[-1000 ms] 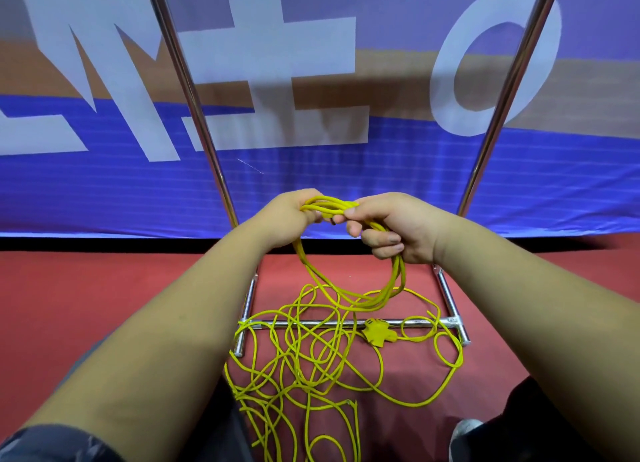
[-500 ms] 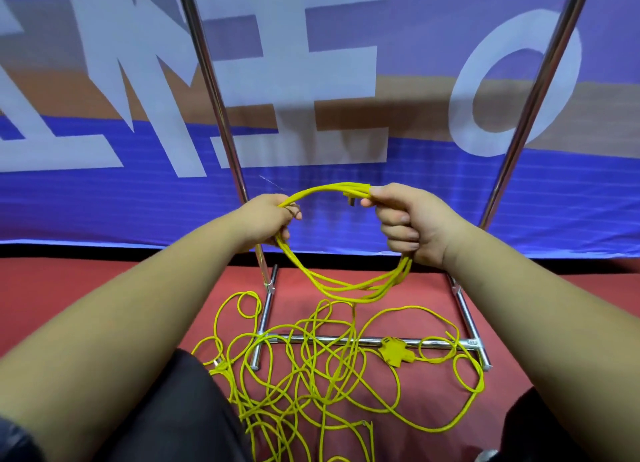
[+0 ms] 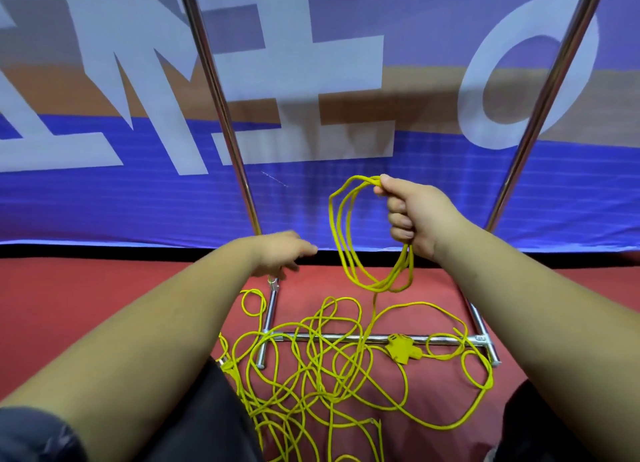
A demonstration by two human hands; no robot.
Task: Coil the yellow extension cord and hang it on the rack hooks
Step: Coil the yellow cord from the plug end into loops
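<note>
Red carpeted floor (image 3: 104, 306). Standing on it: chrome tubular rack base (image 3: 346, 338), one crossbar between two side feet. Thin yellow extension cord (image 3: 311, 375) lies in a loose tangle over floor and crossbar. Yellow multi-outlet socket block (image 3: 401, 351) rests against the crossbar.

Light was bright and even. A soft, broad shadow dimmed the banner (image 3: 415, 91) toward 1 o'clock. Glare streaked the chrome rack poles (image 3: 221, 115). Wide-angle distortion splayed them toward 11 and 1 o'clock. The left hand (image 3: 280, 254) was motion-blurred.
</note>
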